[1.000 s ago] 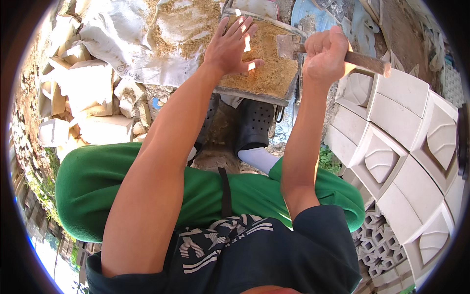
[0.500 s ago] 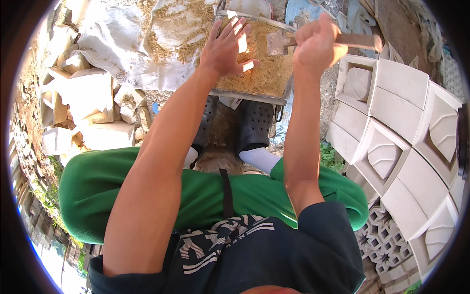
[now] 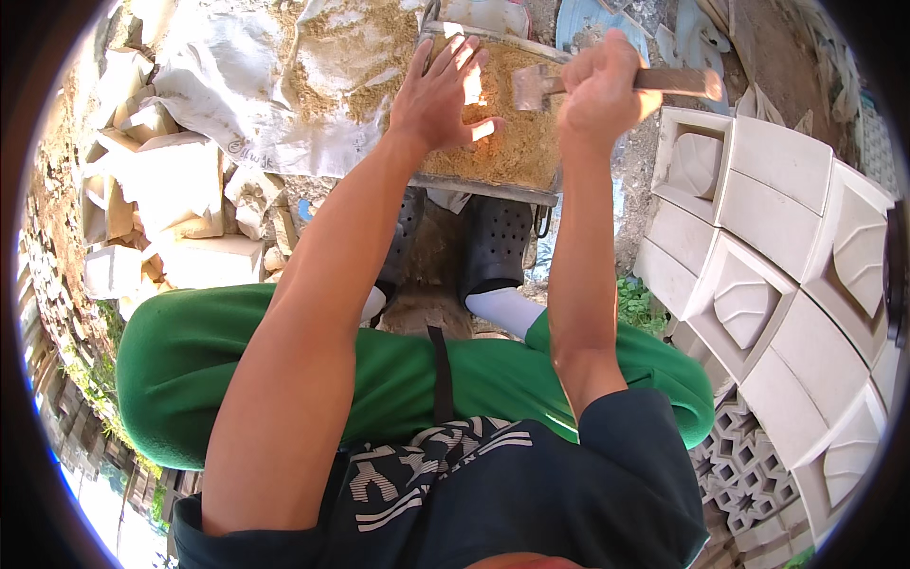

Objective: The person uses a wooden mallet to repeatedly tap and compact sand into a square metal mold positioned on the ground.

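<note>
My left hand (image 3: 438,102) rests with spread fingers on sandy tan material (image 3: 517,142) that fills a rectangular metal-edged frame (image 3: 483,187). In my right hand (image 3: 601,95), closed in a fist, is a wooden-handled tool (image 3: 684,82) with a flat, squarish metal head (image 3: 532,88). The handle sticks out to the right of my fist, and the head is over the right part of the sandy fill. Whether the head touches the fill, I cannot tell. My left palm hides part of the frame's left side.
Left of the frame lies a white sack (image 3: 261,104) strewn with sand. Broken pale blocks (image 3: 175,185) pile up beyond it. Cast pale blocks with recessed faces (image 3: 754,303) stand stacked on the right, near a pierced lattice block (image 3: 744,460). My dark clogs (image 3: 495,237) are just below the frame.
My right hand and the tool have shifted slightly to the left. My left hand stays spread at nearly the same spot on the fill.
</note>
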`<state>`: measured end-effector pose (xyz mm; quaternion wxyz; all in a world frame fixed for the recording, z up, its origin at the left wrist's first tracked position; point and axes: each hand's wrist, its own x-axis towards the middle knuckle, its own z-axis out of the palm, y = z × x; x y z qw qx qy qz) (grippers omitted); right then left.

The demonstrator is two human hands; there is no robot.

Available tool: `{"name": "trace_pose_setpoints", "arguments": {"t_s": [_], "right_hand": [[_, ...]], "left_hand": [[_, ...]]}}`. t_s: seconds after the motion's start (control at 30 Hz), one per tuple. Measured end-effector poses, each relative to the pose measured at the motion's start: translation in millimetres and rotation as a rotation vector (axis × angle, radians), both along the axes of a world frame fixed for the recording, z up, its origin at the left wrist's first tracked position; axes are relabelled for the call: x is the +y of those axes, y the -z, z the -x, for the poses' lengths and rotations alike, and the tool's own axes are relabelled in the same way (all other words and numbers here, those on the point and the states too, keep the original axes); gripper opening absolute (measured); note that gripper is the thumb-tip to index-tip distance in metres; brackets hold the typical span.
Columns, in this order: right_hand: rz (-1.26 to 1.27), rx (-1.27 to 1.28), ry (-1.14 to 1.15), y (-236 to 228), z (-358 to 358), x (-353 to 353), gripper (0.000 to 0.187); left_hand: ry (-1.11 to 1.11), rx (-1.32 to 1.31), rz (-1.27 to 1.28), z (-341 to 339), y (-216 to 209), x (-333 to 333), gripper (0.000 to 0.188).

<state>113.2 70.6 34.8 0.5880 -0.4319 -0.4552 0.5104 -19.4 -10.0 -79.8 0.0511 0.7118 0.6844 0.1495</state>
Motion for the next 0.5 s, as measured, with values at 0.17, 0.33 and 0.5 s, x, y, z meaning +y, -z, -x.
{"name": "trace_pose_setpoints", "arguments": {"t_s": [0.17,0.33,0.5], "right_hand": [[-0.051,0.062,-0.028,5.0,-10.7,0.3,0.048],[-0.142,0.130,-0.097,-9.8,-25.6,-6.1,0.048],[-0.091,-0.032,-0.075,-3.3,-2.3,2.2,0.048]], "left_hand": [[0.002,0.017,-0.012,-5.0,-1.7,1.1,0.101],[-0.009,-0.003,-0.003,-3.2,-1.2,-1.6,0.100],[-0.003,0.008,-0.017,-2.6,1.1,-1.3,0.100]]}}
